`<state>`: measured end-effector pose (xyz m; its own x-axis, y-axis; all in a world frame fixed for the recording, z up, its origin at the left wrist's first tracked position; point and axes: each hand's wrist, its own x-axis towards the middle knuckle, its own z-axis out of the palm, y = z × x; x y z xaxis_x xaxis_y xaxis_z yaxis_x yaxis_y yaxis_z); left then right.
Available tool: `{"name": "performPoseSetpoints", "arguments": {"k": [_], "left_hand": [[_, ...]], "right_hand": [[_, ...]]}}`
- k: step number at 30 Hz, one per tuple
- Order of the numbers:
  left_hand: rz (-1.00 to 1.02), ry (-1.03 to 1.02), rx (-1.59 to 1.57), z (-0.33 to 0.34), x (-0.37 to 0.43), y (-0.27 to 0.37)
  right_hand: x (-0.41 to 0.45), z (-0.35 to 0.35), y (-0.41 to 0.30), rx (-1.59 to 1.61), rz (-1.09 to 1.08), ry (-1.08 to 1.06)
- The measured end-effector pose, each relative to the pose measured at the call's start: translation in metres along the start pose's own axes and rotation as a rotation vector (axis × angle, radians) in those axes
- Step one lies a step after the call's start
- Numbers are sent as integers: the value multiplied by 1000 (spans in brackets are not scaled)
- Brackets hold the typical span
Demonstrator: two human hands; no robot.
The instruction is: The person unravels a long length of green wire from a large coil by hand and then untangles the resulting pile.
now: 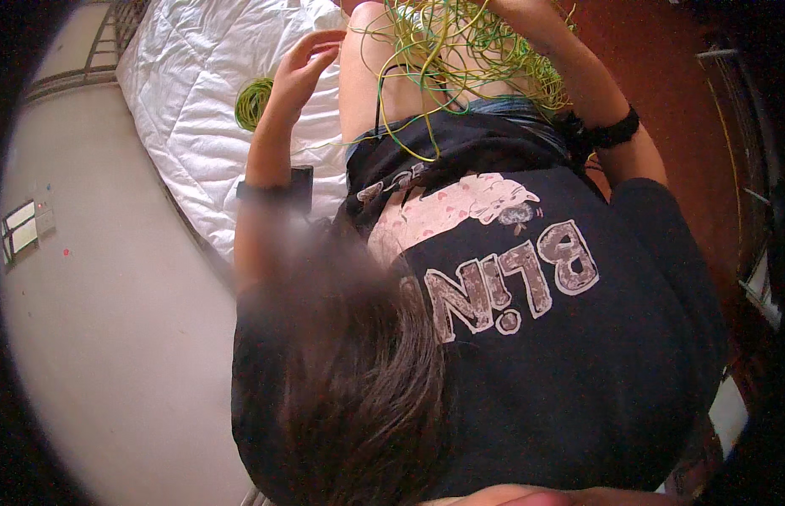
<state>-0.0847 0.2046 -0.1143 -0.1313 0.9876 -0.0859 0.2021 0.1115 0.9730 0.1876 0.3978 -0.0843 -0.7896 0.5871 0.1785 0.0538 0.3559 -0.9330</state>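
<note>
My left hand [308,66] is beside my left thigh, its fingers stretched toward the skin and the thumb apart; I see nothing held in it. Just left of that wrist, a wound coil of yellow-green wire [253,104] lies on the white quilt [196,95]. A loose tangle of thin yellow and green wire [468,57] spreads over my lap and both thighs. One loop hangs down onto the black shirt. My right hand [501,6] reaches to the top edge above the tangle, where the picture cuts off its fingers, so its grip is hidden.
A pale wall [126,253] with a switch plate [19,231] rises along the left, past the quilt's edge. Reddish-brown floor [658,82] lies to the right. A black band with a dark box [302,186] is at my left forearm. Long hair [360,354] hangs before the camera.
</note>
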Motion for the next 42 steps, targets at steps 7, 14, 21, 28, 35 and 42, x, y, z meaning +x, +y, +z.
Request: {"name": "performPoseSetpoints", "arguments": {"k": [7, 14, 21, 28, 35, 42], "left_hand": [[443, 85, 150, 35, 14, 12], [728, 90, 793, 78, 1, 40], [496, 49, 727, 93, -44, 33], [263, 340, -90, 87, -45, -30], [-57, -79, -22, 72, -57, -46], [455, 18, 962, 76, -53, -22]], "right_hand": [[-8, 33, -10, -153, -106, -85], [-7, 46, 2, -310, -493, -29], [-5, 25, 52, 253, 113, 70], [17, 3, 52, 1112, 413, 298], [-1, -10, 53, 477, 146, 214], [-3, -10, 44, 507, 168, 276]]}}
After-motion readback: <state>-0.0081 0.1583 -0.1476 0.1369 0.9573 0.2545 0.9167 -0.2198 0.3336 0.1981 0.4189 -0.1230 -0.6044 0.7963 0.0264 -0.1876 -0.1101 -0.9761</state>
